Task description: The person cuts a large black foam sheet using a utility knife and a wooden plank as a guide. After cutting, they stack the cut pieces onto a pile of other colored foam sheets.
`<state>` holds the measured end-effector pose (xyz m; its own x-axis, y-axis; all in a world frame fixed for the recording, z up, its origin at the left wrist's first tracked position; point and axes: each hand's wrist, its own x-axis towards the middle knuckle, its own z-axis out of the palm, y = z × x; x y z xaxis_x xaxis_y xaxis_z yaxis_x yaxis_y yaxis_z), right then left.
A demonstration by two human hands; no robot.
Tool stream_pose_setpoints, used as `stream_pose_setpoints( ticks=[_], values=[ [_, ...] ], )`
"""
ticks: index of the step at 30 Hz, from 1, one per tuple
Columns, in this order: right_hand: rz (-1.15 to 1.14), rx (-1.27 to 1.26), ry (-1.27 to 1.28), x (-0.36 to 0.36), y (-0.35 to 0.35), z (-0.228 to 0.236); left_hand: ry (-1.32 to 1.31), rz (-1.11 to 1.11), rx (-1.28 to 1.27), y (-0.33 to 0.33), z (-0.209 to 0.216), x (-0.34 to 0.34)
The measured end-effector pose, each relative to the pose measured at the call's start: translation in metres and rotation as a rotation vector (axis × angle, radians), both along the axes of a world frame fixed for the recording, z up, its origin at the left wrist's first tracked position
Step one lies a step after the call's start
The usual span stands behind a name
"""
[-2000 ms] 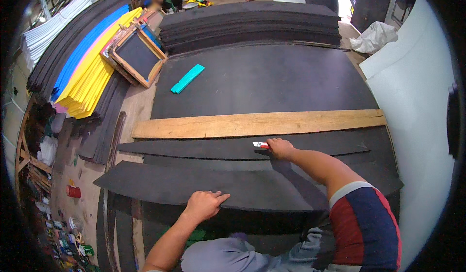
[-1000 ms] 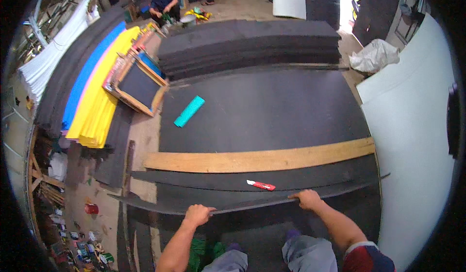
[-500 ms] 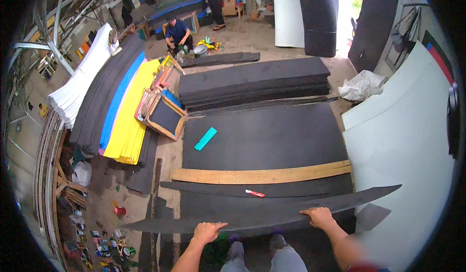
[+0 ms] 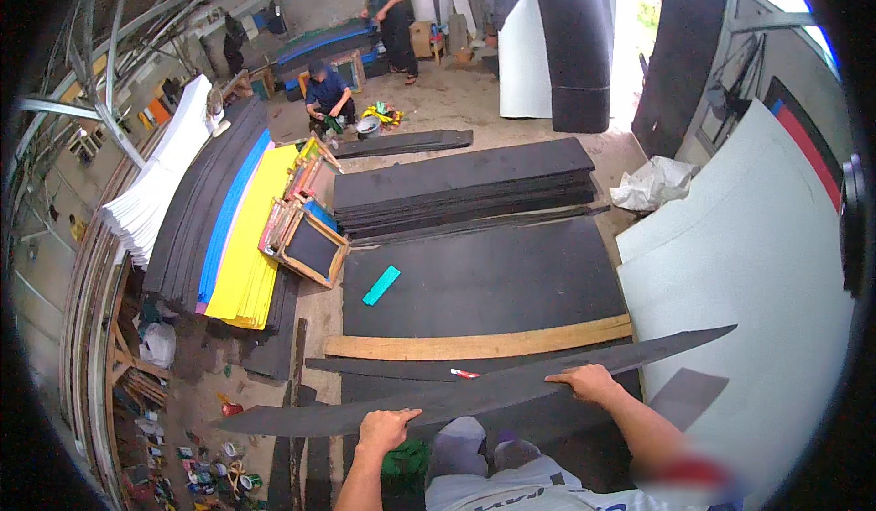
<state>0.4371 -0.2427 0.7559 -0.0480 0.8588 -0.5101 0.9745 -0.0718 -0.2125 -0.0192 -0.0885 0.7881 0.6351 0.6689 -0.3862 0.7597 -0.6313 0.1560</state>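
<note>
Since two seconds ago, the black strip (image 4: 502, 395) has come up off the flat black sheet (image 4: 484, 274), and the red and white cutter (image 4: 464, 373), then in the right hand (image 4: 591, 381), now lies just past the strip's far edge.

I have just one view, from the head. I see the strip up in front of the knees (image 4: 459, 447), on the near side of the wooden board (image 4: 479, 340). The left hand (image 4: 385, 427) and the right hand are well apart, each pinching its near long edge. I can't see the thumbs well.

To me the strip looks light and bendy, like foam. I think it won't slip much, but it could sag, dent or tear. I'd hold that long edge with hands wide apart, as here, so the middle can't droop.

Its long way goes side to side. The left end sticks out over the floor (image 4: 201, 383). The right end is higher in my view, in front of the big white sheet (image 4: 748, 219).
</note>
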Motion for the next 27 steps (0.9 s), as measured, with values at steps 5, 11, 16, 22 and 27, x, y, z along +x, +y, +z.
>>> stream_pose_setpoints(
  ticks=[5,11,16,22,27],
  values=[
    [0.014,0.007,-0.016,-0.009,0.059,0.007,0.021,0.033,-0.023,0.044,-0.005,-0.007],
    [0.038,0.074,-0.059,0.000,0.144,0.019,-0.127,0.034,-0.020,0.122,-0.031,-0.006],
    [0.034,0.135,-0.089,0.028,0.198,0.027,-0.081,-0.016,-0.074,0.188,-0.029,0.020],
    [0.090,0.179,-0.099,0.083,0.274,0.037,-0.216,0.015,-0.011,0.265,-0.023,0.053],
    [0.132,0.182,-0.142,0.148,0.351,0.022,-0.202,-0.003,0.127,0.361,-0.060,0.073]
  ],
)
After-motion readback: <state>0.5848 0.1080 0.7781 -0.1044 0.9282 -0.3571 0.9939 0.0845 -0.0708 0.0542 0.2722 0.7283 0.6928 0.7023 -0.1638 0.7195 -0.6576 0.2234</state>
